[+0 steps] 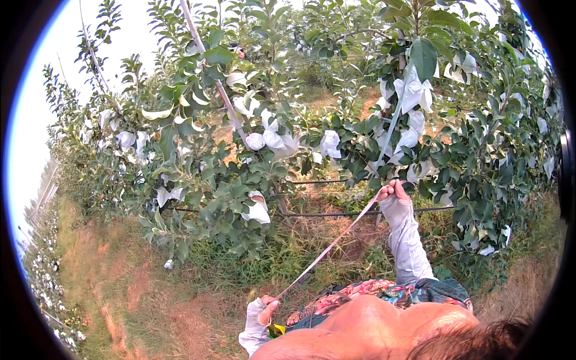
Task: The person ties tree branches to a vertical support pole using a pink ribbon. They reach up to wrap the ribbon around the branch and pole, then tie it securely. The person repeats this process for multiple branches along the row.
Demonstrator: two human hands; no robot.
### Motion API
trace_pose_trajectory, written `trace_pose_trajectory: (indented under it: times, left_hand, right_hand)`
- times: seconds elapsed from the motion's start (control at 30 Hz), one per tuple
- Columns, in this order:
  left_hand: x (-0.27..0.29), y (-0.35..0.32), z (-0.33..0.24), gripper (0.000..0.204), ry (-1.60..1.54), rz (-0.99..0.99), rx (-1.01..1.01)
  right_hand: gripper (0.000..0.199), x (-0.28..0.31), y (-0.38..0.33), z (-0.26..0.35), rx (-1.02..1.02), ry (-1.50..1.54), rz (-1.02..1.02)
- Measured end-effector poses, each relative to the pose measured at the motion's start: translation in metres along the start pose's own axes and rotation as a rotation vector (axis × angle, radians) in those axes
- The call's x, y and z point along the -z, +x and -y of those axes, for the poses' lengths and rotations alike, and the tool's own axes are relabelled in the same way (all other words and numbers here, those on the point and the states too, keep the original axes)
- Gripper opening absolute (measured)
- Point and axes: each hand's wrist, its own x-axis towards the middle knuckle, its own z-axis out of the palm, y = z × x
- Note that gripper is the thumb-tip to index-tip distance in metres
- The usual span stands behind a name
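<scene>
A pale pink ribbon-like strip (345,233) is stretched taut on a slant between my two hands. Low in front of my body, my left hand (264,309) is closed around its lower end. My right hand (395,195) is raised farther out and pinches the strip's upper part between its fingertips. Both hands wear light grey sleeves that leave the fingers bare. Just beyond the right fingertips, a thin pale pole (393,129) leans upward through a leafy tree (444,141) carrying white-bagged fruit (414,93).
Two dark horizontal lines, one a black pipe (324,215), run across behind the right hand. Another tree (210,186) with white bags stands to the left beside a slanted pinkish pole (225,99). Grass and reddish soil (138,288) cover the ground.
</scene>
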Motion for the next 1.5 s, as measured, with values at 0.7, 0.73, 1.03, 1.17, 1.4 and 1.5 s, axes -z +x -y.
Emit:
trace_pose_trajectory:
  times: [0.7,0.73,1.03,1.17,1.4,1.5]
  left_hand:
    - [0.125,0.021,0.087,0.016,1.185,-0.797,0.051]
    - [0.119,0.025,0.095,0.019,1.209,-0.578,0.089]
    - [-0.053,0.111,0.052,0.032,0.147,0.414,-0.269]
    - [-0.085,0.122,0.035,0.035,-0.572,0.531,-0.061]
    - [-0.068,0.153,0.053,0.029,-1.101,0.273,0.117]
    - [-0.074,0.150,0.049,0.030,-0.873,0.292,0.137]
  right_hand:
    - [0.013,0.066,-0.071,0.032,0.118,-0.300,-0.570]
    - [0.014,0.040,-0.077,0.013,0.065,-0.502,-0.543]
    - [0.016,-0.035,-0.116,-0.136,-0.654,-1.337,0.084]
    - [0.023,0.008,-0.148,-0.155,-0.771,-1.574,0.470]
    - [0.022,0.046,-0.181,-0.128,-1.038,-1.510,-0.054]
    - [0.031,0.010,-0.183,-0.113,-0.824,-1.630,0.377]
